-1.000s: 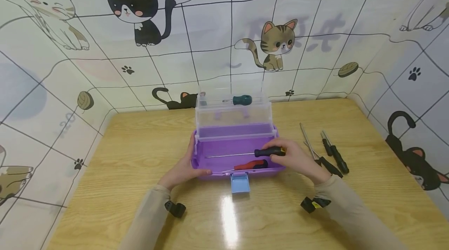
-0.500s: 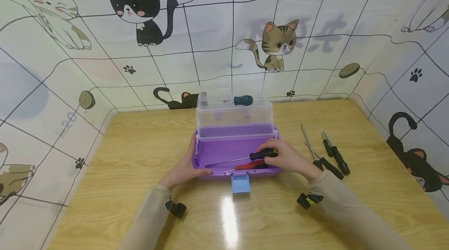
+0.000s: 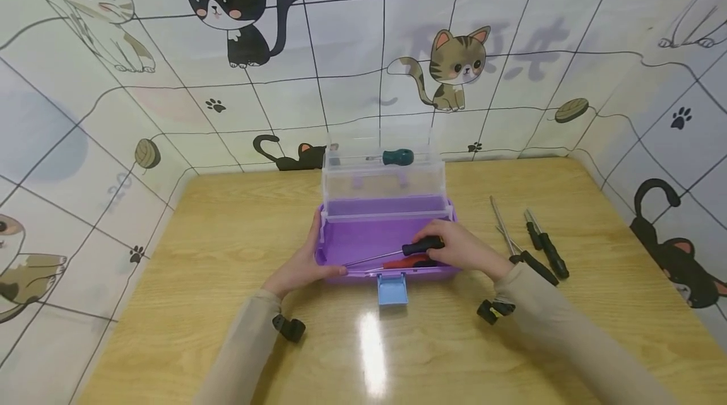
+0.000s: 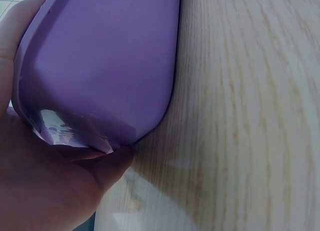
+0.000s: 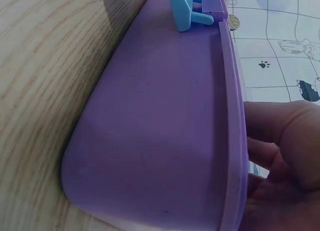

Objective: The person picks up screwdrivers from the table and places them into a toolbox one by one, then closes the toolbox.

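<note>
A purple toolbox (image 3: 363, 232) stands with its clear lid raised. My left hand (image 3: 300, 271) grips its left end, thumb over the front rim; the left wrist view shows the hand (image 4: 55, 186) around the box's end (image 4: 105, 66). Inside the box, my right hand (image 3: 462, 247) holds a black-handled screwdriver (image 3: 419, 246) by the handle, its shaft pointing left. A red-and-black screwdriver (image 3: 404, 262) lies under it along the front wall. From the right wrist, the box's front wall (image 5: 155, 121) hides the fingertips of my right hand (image 5: 285, 166).
A green-handled screwdriver (image 3: 398, 157) lies in the raised clear lid section (image 3: 383, 181). Several black-handled screwdrivers (image 3: 553, 255) lie on the table (image 3: 227, 222) right of the box. A blue latch (image 3: 392, 290) hangs at the box's front. Cat-patterned walls surround the table.
My right hand has moved left and lower into the box with the black-handled screwdriver, which has come nearer the red one. My left hand keeps its grip on the box.
</note>
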A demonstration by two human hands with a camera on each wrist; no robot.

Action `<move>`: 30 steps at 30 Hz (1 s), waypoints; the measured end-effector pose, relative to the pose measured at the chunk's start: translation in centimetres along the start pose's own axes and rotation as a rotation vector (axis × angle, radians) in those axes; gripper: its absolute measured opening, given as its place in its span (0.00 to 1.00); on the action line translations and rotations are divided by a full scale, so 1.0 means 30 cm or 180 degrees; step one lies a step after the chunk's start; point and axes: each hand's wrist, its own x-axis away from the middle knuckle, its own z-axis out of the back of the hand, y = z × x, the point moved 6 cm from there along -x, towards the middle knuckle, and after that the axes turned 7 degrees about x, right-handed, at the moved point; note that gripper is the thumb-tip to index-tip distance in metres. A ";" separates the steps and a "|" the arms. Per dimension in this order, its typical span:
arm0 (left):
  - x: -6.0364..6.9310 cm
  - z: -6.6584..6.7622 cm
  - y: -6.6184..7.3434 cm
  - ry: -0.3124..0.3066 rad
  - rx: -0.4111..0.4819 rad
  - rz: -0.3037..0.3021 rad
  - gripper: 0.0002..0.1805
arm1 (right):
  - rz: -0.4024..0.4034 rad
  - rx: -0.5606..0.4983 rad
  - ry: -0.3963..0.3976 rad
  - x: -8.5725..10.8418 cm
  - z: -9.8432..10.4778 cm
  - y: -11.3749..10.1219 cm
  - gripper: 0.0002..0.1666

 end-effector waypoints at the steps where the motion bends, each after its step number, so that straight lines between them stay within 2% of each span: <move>1: 0.000 0.000 0.000 0.0002 0.0002 0.0015 0.72 | 0.0006 0.0028 -0.0022 -0.004 -0.002 -0.002 0.16; 11: 0.000 0.002 -0.008 -0.0010 -0.0006 0.0002 0.72 | 0.0030 0.0328 -0.0304 -0.029 -0.031 -0.014 0.14; 16: -0.002 0.002 -0.004 -0.0016 0.0065 0.0003 0.71 | 0.0033 0.0357 -0.0246 -0.035 -0.024 -0.008 0.13; 22: -0.013 0.002 -0.001 -0.0035 0.0111 -0.0053 0.71 | 0.0012 0.0194 -0.0201 -0.025 -0.012 -0.004 0.13; 30: -0.004 0.002 -0.006 -0.0031 0.0114 -0.0008 0.71 | -0.0087 -0.0165 -0.0074 0.024 0.023 -0.003 0.14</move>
